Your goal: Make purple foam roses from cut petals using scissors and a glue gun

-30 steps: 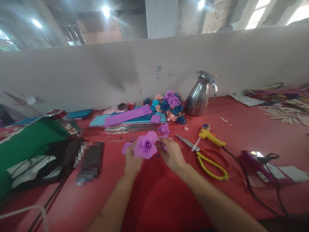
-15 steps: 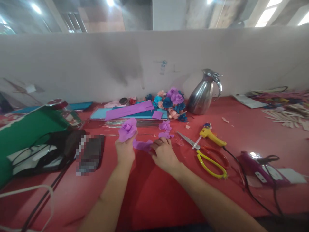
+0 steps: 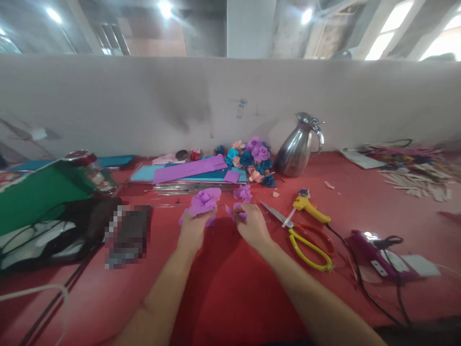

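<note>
My left hand [image 3: 192,233] is closed around the underside of a purple paper flower [image 3: 204,200], whose layered petals open upward. More purple paper [image 3: 211,222] shows on both sides of that hand; whether it is loose or part of the flower I cannot tell. To the right, my right hand [image 3: 255,227] has its fingers bent down over purple paper pieces [image 3: 239,211], and its fingertips are partly hidden. Just beyond it lies a small cluster of purple petals [image 3: 243,193]. Scissors [image 3: 306,240] with yellow and red handles rest right of this hand.
A yellow glue gun [image 3: 312,210] lies by the scissors, its cord running to a purple device [image 3: 382,257]. Behind are purple paper strips [image 3: 190,169], finished paper flowers [image 3: 248,158] and a metal jug [image 3: 296,146]. A dark, blurred-out object [image 3: 131,234] sits at left.
My left hand and the flower have shifted slightly right. The purple strip that stretched between my hands no longer spans them. My right hand has moved a little right, onto the purple pieces.
</note>
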The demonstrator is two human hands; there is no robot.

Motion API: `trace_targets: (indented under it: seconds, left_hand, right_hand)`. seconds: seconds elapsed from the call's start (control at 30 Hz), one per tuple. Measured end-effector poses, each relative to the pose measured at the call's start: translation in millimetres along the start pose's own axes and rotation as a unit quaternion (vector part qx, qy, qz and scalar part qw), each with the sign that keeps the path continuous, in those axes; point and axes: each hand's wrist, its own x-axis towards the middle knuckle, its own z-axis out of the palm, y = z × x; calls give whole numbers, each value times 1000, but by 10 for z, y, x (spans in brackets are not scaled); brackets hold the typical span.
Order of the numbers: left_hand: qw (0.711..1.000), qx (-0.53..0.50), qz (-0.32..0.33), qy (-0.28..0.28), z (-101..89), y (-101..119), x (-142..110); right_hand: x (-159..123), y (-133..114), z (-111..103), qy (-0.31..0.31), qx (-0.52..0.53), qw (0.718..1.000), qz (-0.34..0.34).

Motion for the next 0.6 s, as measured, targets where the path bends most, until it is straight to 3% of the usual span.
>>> trace_targets:
  seconds: [0.23,0.47,0.6]
  left_hand:
    - [997,-17,-42,-67,71,74,-55]
    - [982,-70,-169,-45,115,152,-94]
    - [975,-89,-196,-51,109,131,-99]
  right_hand:
    - [4,-25,-48,46,8,999,-11]
    - [-50,-61,-50,110,-160,970,-146]
    - [-68,-43,-48,124,-224,946,-199]
